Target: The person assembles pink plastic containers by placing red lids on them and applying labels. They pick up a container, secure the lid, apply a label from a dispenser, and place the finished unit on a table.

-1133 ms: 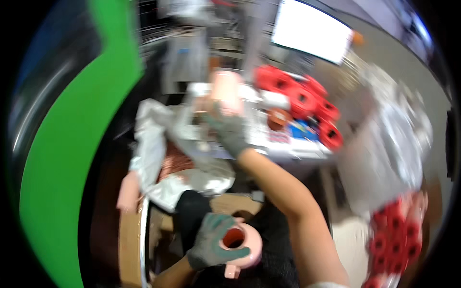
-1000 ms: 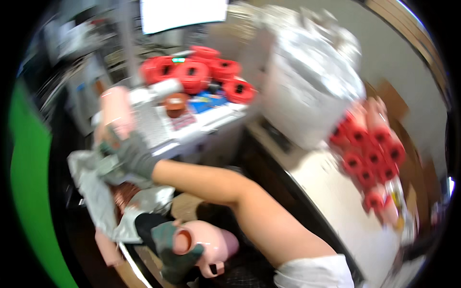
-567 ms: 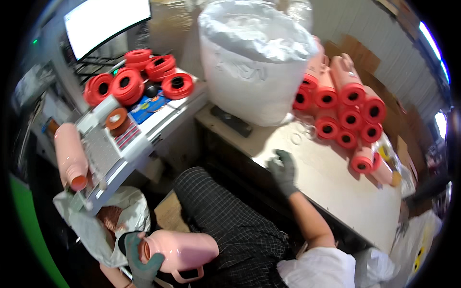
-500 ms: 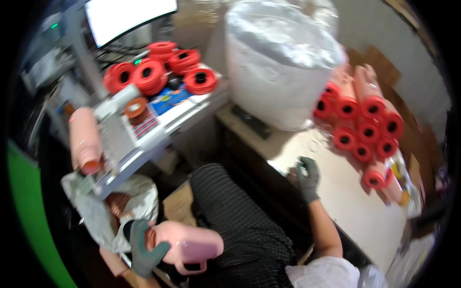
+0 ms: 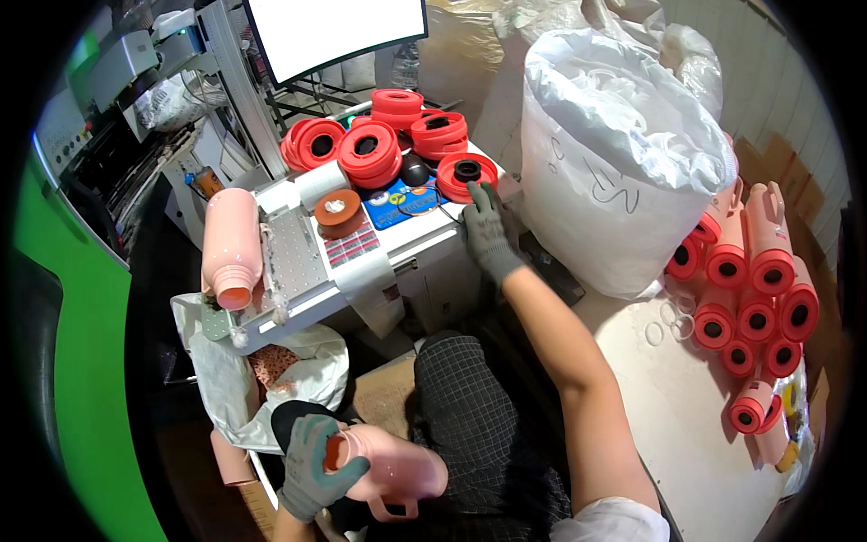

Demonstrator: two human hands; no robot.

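My left hand [image 5: 321, 468], in a grey-green glove, is closed around the neck end of a pink jug [image 5: 402, 462]. The jug lies tilted over my lap, its uncapped mouth toward the palm and its loop handle pointing down. My gloved right hand [image 5: 492, 233] reaches out over the desk's right edge. Its stretched fingers touch the near rim of a red round lid [image 5: 456, 188] with a black centre. Behind that lid, several more red lids [image 5: 370, 154] are piled. A pink bottle [image 5: 232, 239] without a lid lies on the desk's left side.
A brown tape roll [image 5: 340, 213] and a black mouse [image 5: 414, 170] are on the desk below a monitor [image 5: 339, 36]. A big white sack [image 5: 596, 190] stands right of it. Pink bottles with red ends [image 5: 757, 316] are stacked on the pale table [image 5: 650, 397]. An open bag [image 5: 212, 388] hangs at left.
My right hand has moved from over the pale table, up and left to the red lid on the desk. The left hand still holds the pink jug. The view has shifted.
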